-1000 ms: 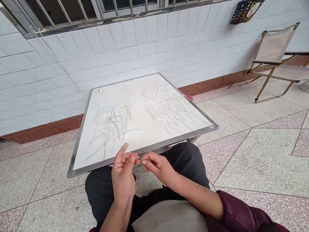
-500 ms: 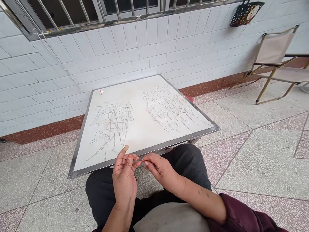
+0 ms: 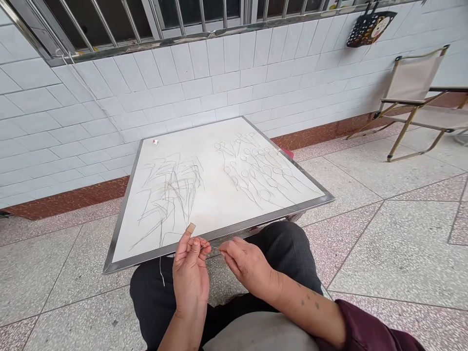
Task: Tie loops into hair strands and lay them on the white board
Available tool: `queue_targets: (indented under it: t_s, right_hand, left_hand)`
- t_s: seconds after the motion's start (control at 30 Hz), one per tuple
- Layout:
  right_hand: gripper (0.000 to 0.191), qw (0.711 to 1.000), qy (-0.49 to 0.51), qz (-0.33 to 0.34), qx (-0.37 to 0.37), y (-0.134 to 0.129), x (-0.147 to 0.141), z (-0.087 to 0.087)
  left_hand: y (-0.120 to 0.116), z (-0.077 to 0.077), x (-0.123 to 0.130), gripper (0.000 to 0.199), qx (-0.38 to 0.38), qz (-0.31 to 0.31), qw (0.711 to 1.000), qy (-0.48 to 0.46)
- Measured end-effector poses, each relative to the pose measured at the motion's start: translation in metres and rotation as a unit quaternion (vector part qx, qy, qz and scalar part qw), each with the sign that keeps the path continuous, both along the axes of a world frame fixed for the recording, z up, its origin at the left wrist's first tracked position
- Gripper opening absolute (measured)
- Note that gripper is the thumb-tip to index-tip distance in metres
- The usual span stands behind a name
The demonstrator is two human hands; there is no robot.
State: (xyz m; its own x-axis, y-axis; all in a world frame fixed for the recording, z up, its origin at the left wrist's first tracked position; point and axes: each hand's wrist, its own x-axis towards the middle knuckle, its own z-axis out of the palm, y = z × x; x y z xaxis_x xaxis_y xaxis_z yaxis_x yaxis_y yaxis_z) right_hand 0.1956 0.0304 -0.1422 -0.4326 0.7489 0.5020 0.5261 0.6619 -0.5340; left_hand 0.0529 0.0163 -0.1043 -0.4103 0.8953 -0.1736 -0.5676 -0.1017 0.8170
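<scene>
My left hand is over my lap at the table's near edge, its thumb and fingertips pinched on a thin wire. One fingertip has a tan bandage round it. Close by on the right, my right hand pinches the same wire, and a short stretch shows between the hands. A pale wire end hangs left of my left hand; whether it belongs to the held wire I cannot tell. Bent wires lie tangled on the table's left. Several wires with looped ends lie spread on the right.
The white square table has a metal rim and stands against a tiled wall. A small red-and-white object sits at its far left corner. At the right is a folding chair; a black basket hangs on the wall.
My right hand has drawn slightly right, away from my left, so more wire shows between them. A pale wire end now hangs below the table edge at the left. The view has shifted slightly.
</scene>
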Motion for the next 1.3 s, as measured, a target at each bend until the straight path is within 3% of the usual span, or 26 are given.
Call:
queue_targets:
  t_s: [0.2,0.43,0.53,0.67,0.8,0.93,1.07,1.13,1.3]
  right_hand:
    - [0.018,0.999,0.029,0.008,-0.015,-0.002,-0.002,0.003]
    - [0.017,0.988,0.075,-0.017,-0.132,0.001,0.011,-0.009]
    - [0.016,0.982,0.129,-0.054,-0.126,0.013,0.016,0.004]
    - [0.026,0.988,0.14,0.005,-0.059,0.032,0.006,0.029]
    - [0.028,0.986,0.155,0.041,-0.055,0.043,-0.009,0.033]
    - [0.015,0.978,0.194,0.061,-0.05,0.047,-0.012,0.029]
    - [0.015,0.977,0.204,0.036,-0.053,0.05,-0.006,0.03]
    - [0.014,0.978,0.2,0.012,-0.052,0.052,-0.003,0.029]
    - [0.011,0.982,0.185,-0.028,-0.035,0.058,0.005,0.019]
  left_hand:
    - [0.003,0.0,0.0,0.046,0.013,0.029,0.999,0.024]
    - [0.006,0.0,-0.007,0.043,0.023,0.054,0.994,0.087]
    - [0.002,-0.005,-0.002,0.039,-0.004,-0.011,0.99,0.142]
    - [-0.004,-0.012,0.008,0.032,-0.027,-0.087,0.967,0.237]
    - [-0.006,-0.01,0.011,0.023,-0.046,-0.161,0.936,0.309]
    - [-0.005,-0.011,0.014,0.022,-0.049,-0.226,0.928,0.292]
    - [-0.005,-0.013,0.013,0.033,-0.05,-0.27,0.936,0.222]
    - [-0.006,-0.011,0.008,0.044,-0.059,-0.261,0.943,0.198]
    - [-0.009,0.001,-0.012,0.055,-0.048,-0.137,0.969,0.2]
